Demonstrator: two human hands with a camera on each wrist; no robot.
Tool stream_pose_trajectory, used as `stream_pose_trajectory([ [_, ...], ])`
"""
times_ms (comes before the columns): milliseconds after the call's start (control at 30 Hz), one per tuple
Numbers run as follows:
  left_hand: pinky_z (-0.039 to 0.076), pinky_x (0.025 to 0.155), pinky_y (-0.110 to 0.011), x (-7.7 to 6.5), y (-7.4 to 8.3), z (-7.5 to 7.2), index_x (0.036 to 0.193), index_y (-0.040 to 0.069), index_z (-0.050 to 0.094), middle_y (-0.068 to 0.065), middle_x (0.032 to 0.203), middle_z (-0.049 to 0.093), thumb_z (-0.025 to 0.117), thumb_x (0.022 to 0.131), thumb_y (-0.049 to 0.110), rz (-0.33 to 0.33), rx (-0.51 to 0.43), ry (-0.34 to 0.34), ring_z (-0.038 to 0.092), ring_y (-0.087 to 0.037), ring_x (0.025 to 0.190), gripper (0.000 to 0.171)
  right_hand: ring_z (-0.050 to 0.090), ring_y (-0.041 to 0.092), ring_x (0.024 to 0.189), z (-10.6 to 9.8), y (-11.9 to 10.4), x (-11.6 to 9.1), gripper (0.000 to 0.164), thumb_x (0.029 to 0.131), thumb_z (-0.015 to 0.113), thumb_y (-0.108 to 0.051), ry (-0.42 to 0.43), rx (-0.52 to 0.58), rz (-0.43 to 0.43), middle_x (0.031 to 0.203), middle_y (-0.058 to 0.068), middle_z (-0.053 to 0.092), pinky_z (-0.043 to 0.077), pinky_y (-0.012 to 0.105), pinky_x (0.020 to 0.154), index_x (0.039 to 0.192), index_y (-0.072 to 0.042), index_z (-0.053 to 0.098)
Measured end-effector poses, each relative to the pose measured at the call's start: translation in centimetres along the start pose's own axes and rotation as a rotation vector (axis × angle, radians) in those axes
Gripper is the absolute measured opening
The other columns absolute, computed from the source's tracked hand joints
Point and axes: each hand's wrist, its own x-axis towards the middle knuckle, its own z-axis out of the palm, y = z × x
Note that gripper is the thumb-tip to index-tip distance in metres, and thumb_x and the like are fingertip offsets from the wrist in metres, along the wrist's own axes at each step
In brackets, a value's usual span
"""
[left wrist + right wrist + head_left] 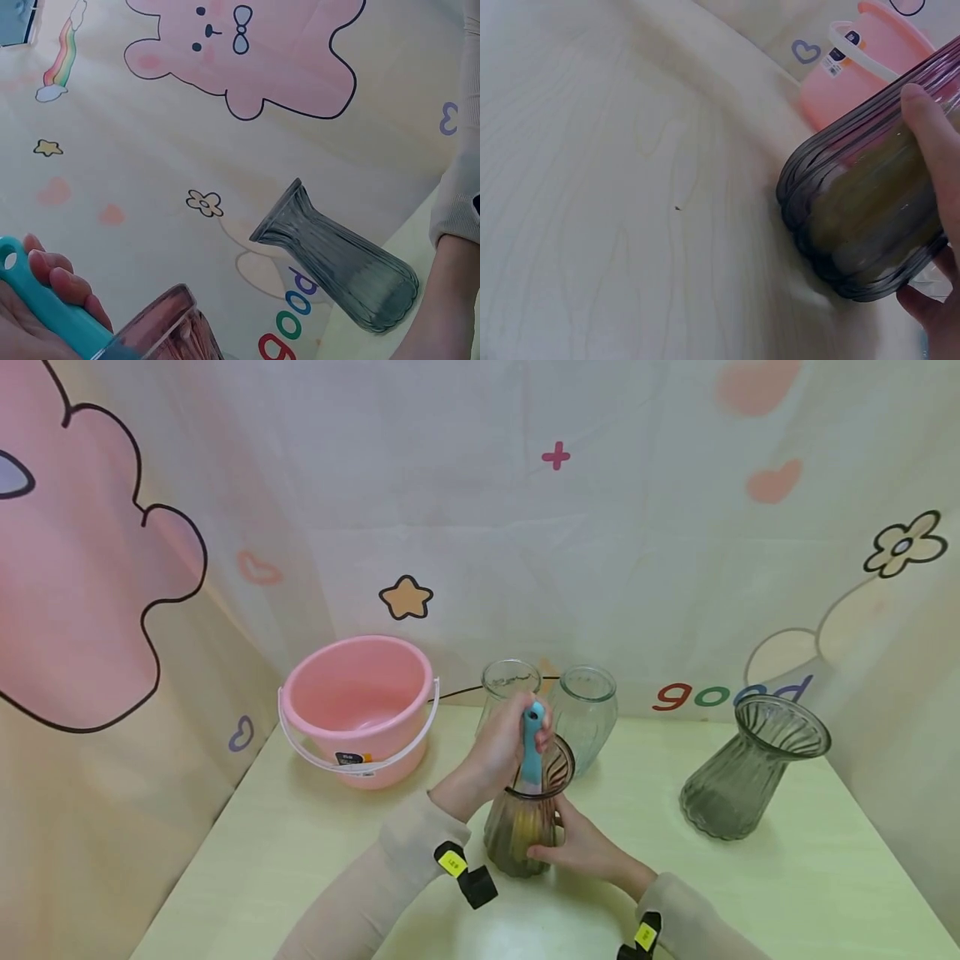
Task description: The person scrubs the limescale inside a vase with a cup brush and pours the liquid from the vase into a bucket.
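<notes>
In the head view my left hand [498, 745] grips the teal handle of a bottle brush [532, 752] from above. The brush's yellowish head is down inside a ribbed, smoky brown glass vase [517, 839] with a flared rim. My right hand [588, 847] holds this vase low on its side. In the right wrist view, the thumb lies along the glass and other fingers curl under it; the brush head shows blurred through the wall. The left wrist view shows the curled fingers of the left hand [56, 289] around the handle just outside the rim.
Two clear glass jars [588, 718] stand right behind the held vase. At the back left is a pink bucket [375, 735] with a white handle. A grey-green flared vase [738, 785] stands on the right of the pale table [277, 843]. A printed curtain hangs behind.
</notes>
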Motion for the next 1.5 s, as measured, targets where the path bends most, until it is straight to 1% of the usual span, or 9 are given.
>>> stream_pose_trajectory([
  [167,0.032,0.059,-0.026,-0.2,0.9,0.5,0.068,0.008,0.042,0.0,0.06,0.037,0.024,0.096,0.022,0.008,0.016,-0.029,0.035,-0.015,0.057,0.036,0.038,0.02,0.127,0.3,0.0,0.0,0.093,0.073,0.077,-0.027,0.03,0.0,0.002,0.144,0.001,0.032,0.04,0.047,0.098,0.144,-0.024,0.017],
  [333,0.031,0.059,-0.027,-0.1,3.6,1.2,0.067,0.006,0.041,0.0,0.06,0.036,0.021,0.097,0.022,0.048,0.057,-0.082,0.034,-0.016,0.057,0.039,0.038,0.024,0.128,0.5,0.0,-0.1,0.094,0.073,0.077,-0.027,0.051,-0.002,0.004,0.143,0.003,0.033,0.04,0.049,0.097,0.145,-0.021,0.017],
  [533,0.03,0.06,-0.029,-0.5,6.6,1.6,0.068,0.006,0.041,-0.001,0.06,0.035,0.023,0.097,0.021,0.13,0.061,-0.083,0.033,-0.016,0.058,0.037,0.038,0.023,0.127,0.6,-0.1,0.1,0.093,0.07,0.079,-0.026,0.084,-0.018,0.013,0.142,0.003,0.035,0.04,0.049,0.095,0.143,-0.02,0.02],
  [700,0.03,0.06,-0.028,-0.6,7.6,1.8,0.068,0.007,0.041,-0.001,0.06,0.034,0.024,0.097,0.021,0.142,0.058,-0.091,0.033,-0.016,0.058,0.037,0.037,0.021,0.127,0.7,-0.3,0.0,0.097,0.069,0.08,-0.027,0.092,-0.01,0.061,0.143,0.0,0.033,0.04,0.048,0.095,0.144,-0.023,0.018],
  [867,0.031,0.06,-0.027,-0.8,7.2,1.7,0.068,0.008,0.042,-0.001,0.06,0.034,0.024,0.096,0.02,0.157,0.051,-0.077,0.033,-0.016,0.058,0.036,0.036,0.025,0.128,0.8,-0.6,0.0,0.096,0.07,0.079,-0.028,0.092,-0.007,0.056,0.143,0.004,0.034,0.039,0.05,0.095,0.144,-0.019,0.018],
  [1000,0.031,0.06,-0.027,-0.6,6.1,1.5,0.066,0.008,0.042,-0.001,0.059,0.035,0.024,0.096,0.018,0.16,0.037,-0.061,0.034,-0.016,0.057,0.036,0.04,0.025,0.123,0.9,-0.7,0.0,0.095,0.07,0.079,-0.027,0.114,-0.016,0.039,0.14,0.004,0.037,0.04,0.052,0.093,0.143,-0.019,0.019],
  [1300,0.033,0.057,-0.026,-0.5,1.3,0.7,0.065,0.006,0.043,0.0,0.058,0.038,0.024,0.096,0.016,0.039,0.009,0.019,0.036,-0.015,0.056,0.038,0.038,0.022,0.125,1.4,-0.7,0.1,0.102,0.068,0.081,-0.028,0.175,-0.016,-0.037,0.142,0.001,0.032,0.043,0.048,0.089,0.144,-0.027,0.014],
  [1400,0.032,0.057,-0.025,-0.4,0.5,0.5,0.066,0.006,0.042,-0.001,0.059,0.038,0.024,0.096,0.018,0.005,0.033,0.021,0.036,-0.015,0.056,0.037,0.036,0.019,0.126,1.5,-0.6,0.2,0.102,0.068,0.081,-0.029,0.182,-0.029,-0.089,0.143,-0.001,0.03,0.042,0.043,0.093,0.144,-0.027,0.013],
  [1500,0.032,0.058,-0.026,-0.4,0.2,0.4,0.067,0.007,0.042,0.0,0.06,0.038,0.024,0.096,0.021,-0.01,0.059,0.017,0.036,-0.015,0.057,0.036,0.032,0.02,0.129,1.6,-0.5,0.2,0.103,0.07,0.079,-0.027,0.166,-0.033,-0.137,0.145,0.0,0.026,0.037,0.036,0.1,0.146,-0.025,0.009],
])
